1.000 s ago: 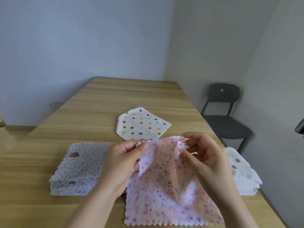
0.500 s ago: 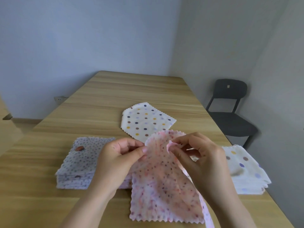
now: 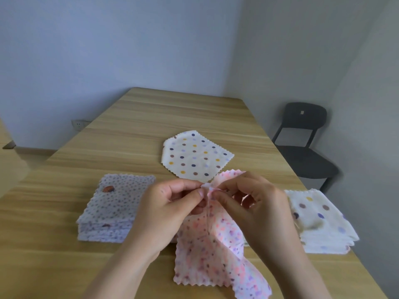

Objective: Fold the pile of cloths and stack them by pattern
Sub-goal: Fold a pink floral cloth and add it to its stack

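Hands [image 3: 170, 209] [image 3: 257, 206] pinch pink cloth [image 3: 212, 251]

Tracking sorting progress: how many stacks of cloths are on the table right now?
2. A lilac small-dot stack lies left of the left hand; a cream big-dot stack sits at the right edge of the table, beyond the right hand. The pink cloth may hide more.
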`<action>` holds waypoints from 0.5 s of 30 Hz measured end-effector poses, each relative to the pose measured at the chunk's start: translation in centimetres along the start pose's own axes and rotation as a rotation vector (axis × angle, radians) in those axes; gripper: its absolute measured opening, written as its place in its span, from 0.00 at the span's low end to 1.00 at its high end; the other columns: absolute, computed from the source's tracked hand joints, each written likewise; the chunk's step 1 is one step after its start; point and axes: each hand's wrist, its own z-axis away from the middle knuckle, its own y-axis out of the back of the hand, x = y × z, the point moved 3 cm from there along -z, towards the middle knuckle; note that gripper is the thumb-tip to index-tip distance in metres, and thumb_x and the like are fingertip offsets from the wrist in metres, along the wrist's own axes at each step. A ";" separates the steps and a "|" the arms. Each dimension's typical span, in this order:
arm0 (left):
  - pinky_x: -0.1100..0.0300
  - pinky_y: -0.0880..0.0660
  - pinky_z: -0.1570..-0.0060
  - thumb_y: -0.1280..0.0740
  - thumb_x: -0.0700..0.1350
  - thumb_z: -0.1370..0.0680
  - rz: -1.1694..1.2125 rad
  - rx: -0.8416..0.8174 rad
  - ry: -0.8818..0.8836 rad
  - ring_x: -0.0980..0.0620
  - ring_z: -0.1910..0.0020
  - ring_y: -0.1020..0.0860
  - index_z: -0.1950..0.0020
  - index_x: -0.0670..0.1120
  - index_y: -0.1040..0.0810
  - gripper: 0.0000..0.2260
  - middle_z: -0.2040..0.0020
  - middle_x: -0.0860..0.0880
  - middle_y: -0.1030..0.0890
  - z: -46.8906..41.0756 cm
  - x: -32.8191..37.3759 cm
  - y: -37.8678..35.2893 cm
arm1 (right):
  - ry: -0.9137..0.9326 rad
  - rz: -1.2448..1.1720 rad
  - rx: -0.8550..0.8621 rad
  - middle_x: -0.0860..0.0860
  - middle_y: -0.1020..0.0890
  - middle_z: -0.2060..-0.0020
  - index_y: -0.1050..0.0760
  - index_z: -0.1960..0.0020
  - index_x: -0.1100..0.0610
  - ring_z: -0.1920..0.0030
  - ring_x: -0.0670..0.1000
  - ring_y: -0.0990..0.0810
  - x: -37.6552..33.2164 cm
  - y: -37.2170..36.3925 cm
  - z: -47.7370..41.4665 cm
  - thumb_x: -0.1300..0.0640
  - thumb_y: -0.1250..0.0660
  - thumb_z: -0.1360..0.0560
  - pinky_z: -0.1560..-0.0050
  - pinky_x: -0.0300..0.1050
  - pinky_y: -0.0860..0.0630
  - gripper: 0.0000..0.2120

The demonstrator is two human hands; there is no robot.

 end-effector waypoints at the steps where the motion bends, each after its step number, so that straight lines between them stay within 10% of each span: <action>1: 0.63 0.20 0.59 0.29 0.37 0.26 -0.014 -0.005 -0.011 0.51 0.62 0.16 0.57 0.46 0.14 0.06 0.62 0.46 0.15 0.0 0.1 0.0 | -0.004 0.002 -0.008 0.41 0.22 0.66 0.17 0.63 0.49 0.63 0.45 0.23 0.0 -0.1 0.0 0.55 0.23 0.32 0.65 0.28 0.32 0.04; 15: 0.58 0.19 0.54 0.29 0.43 0.26 -0.185 -0.078 -0.150 0.55 0.61 0.16 0.56 0.52 0.13 0.06 0.62 0.52 0.14 0.4 1.3 0.0 | 0.029 0.034 -0.005 0.41 0.22 0.66 0.18 0.62 0.48 0.64 0.45 0.23 -0.3 -0.1 -0.5 0.56 0.23 0.32 0.65 0.29 0.32 0.05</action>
